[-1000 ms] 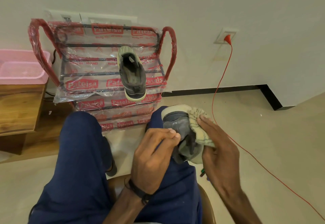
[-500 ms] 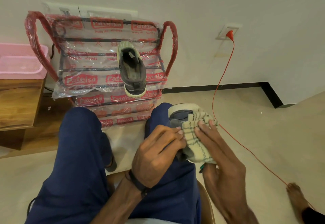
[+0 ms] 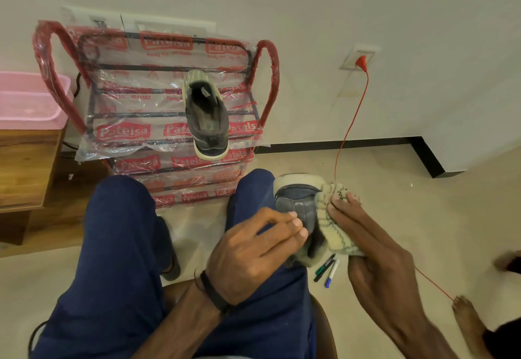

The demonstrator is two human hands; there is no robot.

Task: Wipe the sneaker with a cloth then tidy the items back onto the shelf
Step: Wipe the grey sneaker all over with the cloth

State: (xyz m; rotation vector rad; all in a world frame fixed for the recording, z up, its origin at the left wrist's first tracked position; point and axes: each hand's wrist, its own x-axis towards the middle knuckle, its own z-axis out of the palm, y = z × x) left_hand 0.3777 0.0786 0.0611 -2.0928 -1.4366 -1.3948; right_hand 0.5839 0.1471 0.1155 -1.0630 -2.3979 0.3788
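The sneaker (image 3: 296, 206) is held above the right knee, in front of the seated person, with its pale rubber toe rim directed away toward the shelf (image 3: 169, 138) and its heel end toward the body; the long axis is judged to run roughly front-to-back, tipped slightly. The upper appears as soft grey suede-like panels over a stiffer sole, so it is judged light, firm at the sole and yielding at the upper, not fragile and not slippery. The best hold is judged to be at the heel and collar, where the left hand (image 3: 253, 257) is now curled, fingertips pressed against the grey side panel. The cloth (image 3: 335, 231), a soft, limp cream fabric with dark stitched lines, is draped over the sneaker's right side and is pressed there by the right hand (image 3: 375, 248), fingers extended over it with the lower end bunched at the palm. It is judged that the cloth will conform to the curves and slide easily. A second sneaker (image 3: 207, 117) rests on the upper tier of the plastic-wrapped shelf, toe pointed toward the viewer. Marker pens (image 3: 328, 269) lie on the floor (image 3: 394, 189) just below the hands. A red cable (image 3: 352, 116) is plugged into a wall socket (image 3: 359, 56). A pink tub (image 3: 31, 99) sits on a wooden desk (image 3: 25, 166) at left.
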